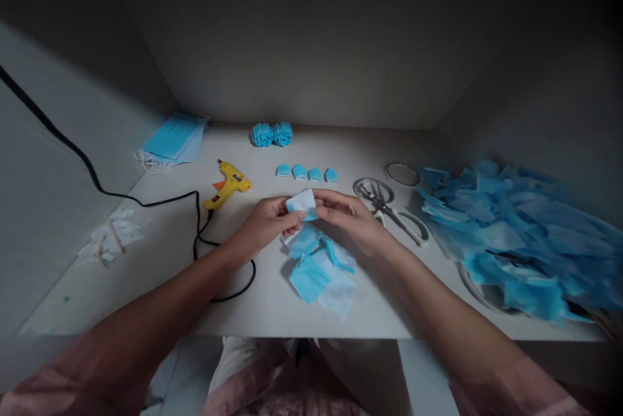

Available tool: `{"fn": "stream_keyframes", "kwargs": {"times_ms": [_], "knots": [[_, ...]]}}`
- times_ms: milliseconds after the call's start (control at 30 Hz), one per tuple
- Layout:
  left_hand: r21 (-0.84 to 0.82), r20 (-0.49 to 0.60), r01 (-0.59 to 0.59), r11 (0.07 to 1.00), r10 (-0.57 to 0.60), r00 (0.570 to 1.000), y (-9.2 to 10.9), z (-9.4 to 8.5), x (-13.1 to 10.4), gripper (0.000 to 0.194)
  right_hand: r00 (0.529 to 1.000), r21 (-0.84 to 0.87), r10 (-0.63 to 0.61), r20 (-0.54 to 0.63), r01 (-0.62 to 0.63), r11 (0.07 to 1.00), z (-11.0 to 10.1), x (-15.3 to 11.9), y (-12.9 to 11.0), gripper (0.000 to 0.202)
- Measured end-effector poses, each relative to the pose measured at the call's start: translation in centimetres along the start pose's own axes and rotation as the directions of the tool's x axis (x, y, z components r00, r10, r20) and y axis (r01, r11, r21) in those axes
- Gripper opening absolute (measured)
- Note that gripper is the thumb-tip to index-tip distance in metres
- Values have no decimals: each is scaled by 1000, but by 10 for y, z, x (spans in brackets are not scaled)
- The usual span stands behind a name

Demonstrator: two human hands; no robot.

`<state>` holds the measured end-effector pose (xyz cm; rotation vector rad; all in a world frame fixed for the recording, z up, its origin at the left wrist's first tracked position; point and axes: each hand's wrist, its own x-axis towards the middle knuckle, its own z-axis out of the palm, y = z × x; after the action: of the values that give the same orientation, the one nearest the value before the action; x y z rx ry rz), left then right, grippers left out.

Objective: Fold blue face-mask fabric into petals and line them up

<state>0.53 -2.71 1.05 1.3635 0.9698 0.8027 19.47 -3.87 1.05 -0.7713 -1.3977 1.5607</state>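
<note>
Between my two hands is a small blue and white piece of mask fabric [302,202], its pale side facing up. My left hand [267,221] pinches its left and lower edge with the thumb. The fingers of my right hand [348,213] close on its right edge. Just below, on the table, lie loose blue and white fabric pieces [311,276], some overlapping. Beyond my hands sits a row of several small folded blue petals [314,174]. Two rolled blue fabric rosettes [272,134] stand farther back.
A yellow glue gun [228,183] with a black cord [146,203] lies left. Scissors [389,208] and a metal ring [402,174] are right, beside a big heap of blue fabric [516,228]. Face masks [172,137] lie back left; glue sticks [115,236] rest on scraps.
</note>
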Motion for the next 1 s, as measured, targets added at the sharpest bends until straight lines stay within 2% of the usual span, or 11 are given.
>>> {"fn": "stream_keyframes", "kwargs": {"times_ms": [100, 200, 333, 433, 500, 567, 633, 800, 1000], "knots": [[12, 21, 14, 1000, -14, 1000, 1, 1, -1, 21, 999, -43, 18, -45, -20, 999, -1, -1, 2, 37], [83, 65, 10, 997, -15, 998, -1, 1, -2, 21, 997, -169, 15, -79, -28, 985, -2, -1, 3, 39], [166, 139, -12, 986, -11, 990, -7, 2, -3, 22, 995, -372, -77, -69, 47, 927, -1, -2, -2, 42], [199, 182, -58, 978, 22, 983, -10, 4, -2, 24, 970, -571, -241, 27, 213, 793, 3, -2, -8, 36], [201, 191, -73, 977, 34, 981, -9, 5, -2, 24, 932, -655, -337, 131, 337, 676, 5, -2, -11, 22], [181, 200, -52, 982, 15, 980, -7, 6, -2, 23, 899, -681, -389, 200, 413, 605, 6, -2, -12, 12], [151, 216, -14, 988, -20, 976, -5, 7, -3, 21, 889, -690, -403, 217, 432, 581, 5, -2, -13, 12], [166, 227, 25, 986, -63, 972, -3, 3, -4, 28, 909, -713, -368, 196, 389, 583, -1, -3, -18, 12], [138, 261, 32, 990, -67, 963, -5, -1, -3, 31, 910, -716, -346, 230, 399, 573, -7, -4, -22, 13]]}}
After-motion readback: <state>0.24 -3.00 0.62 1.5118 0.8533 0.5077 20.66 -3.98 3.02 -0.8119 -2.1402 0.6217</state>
